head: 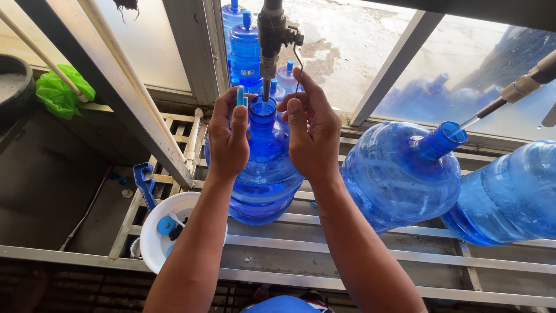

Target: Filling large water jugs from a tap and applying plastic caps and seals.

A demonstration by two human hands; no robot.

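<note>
At nine o'clock of the frame we note a green bag (58,93); at seven o'clock a white bowl (155,232) rests on the metal rack (324,243). At centre, our left hand (229,139) has its fingers clamped on the neck of the upright blue water bottle (263,174), under the filling nozzle (267,75). Our right hand (313,139) grips the neck's other side. At three o'clock lies a tilted bottle (399,174).
</note>
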